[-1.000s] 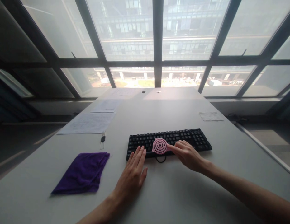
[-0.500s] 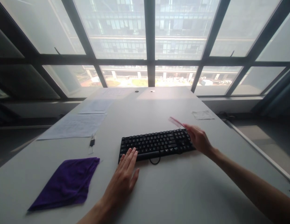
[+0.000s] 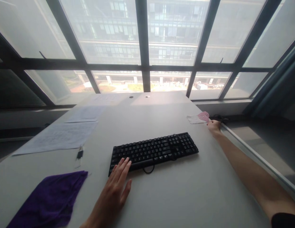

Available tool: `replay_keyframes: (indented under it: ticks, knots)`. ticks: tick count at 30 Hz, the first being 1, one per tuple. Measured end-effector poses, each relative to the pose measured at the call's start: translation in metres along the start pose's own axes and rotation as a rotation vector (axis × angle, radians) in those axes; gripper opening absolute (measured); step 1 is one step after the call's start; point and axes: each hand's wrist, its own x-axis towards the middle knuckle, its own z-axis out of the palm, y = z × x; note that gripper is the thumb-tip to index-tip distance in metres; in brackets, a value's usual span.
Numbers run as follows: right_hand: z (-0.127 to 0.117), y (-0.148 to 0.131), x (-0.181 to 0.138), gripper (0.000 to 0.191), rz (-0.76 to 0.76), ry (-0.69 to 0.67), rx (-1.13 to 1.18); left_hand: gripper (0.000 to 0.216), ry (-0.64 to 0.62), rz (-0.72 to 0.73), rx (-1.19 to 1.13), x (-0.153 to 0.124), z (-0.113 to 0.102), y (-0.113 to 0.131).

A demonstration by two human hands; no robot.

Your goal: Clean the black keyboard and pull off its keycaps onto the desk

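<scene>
holding a pink brush (image 3: 203, 116) by its handle, the right hand (image 3: 210, 123) is stretched out by the right edge of the tabletop (image 3: 166, 193). its fingers look curled tight and seem to pinch the handle, but from here i cannot tell which ones do the work. the brush is just to the left of these fingers and a bit farther away. its long way runs from the fingers out to the round head, so the head points left and slightly away. the right hand is the near one, and the left hand (image 3: 114, 190) is well apart from the brush. a thin white sheet (image 3: 192, 120) is left of the right fingers, and i cannot tell if the head touches it.

the left fingers lie flat and close together on the near left corner of a black keyboard (image 3: 154, 150), with the thumb spread out. the long keyboard goes off to the right from those fingers, its far end tipped away. a purple cloth (image 3: 47, 199) is to their left, and papers (image 3: 57, 134) lie farther off that way.
</scene>
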Motion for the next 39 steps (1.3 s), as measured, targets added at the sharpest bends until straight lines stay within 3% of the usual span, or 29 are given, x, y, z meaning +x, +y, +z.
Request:
replay_keyframes:
  ticks: [10, 25, 39]
  knots:
    - [0.034, -0.005, -0.003, 0.024, 0.080, 0.039, -0.213, 0.067, -0.044, -0.025, -0.019, -0.001, -0.005, 0.005]
    - [0.032, 0.005, -0.010, 0.029, -0.062, 0.230, -0.183, 0.066, -0.081, -0.055, -0.070, 0.000, -0.015, 0.015]
    - [0.022, 0.006, -0.016, 0.030, -0.344, 0.314, 0.012, 0.060, -0.078, -0.088, -0.086, 0.008, -0.029, 0.019]
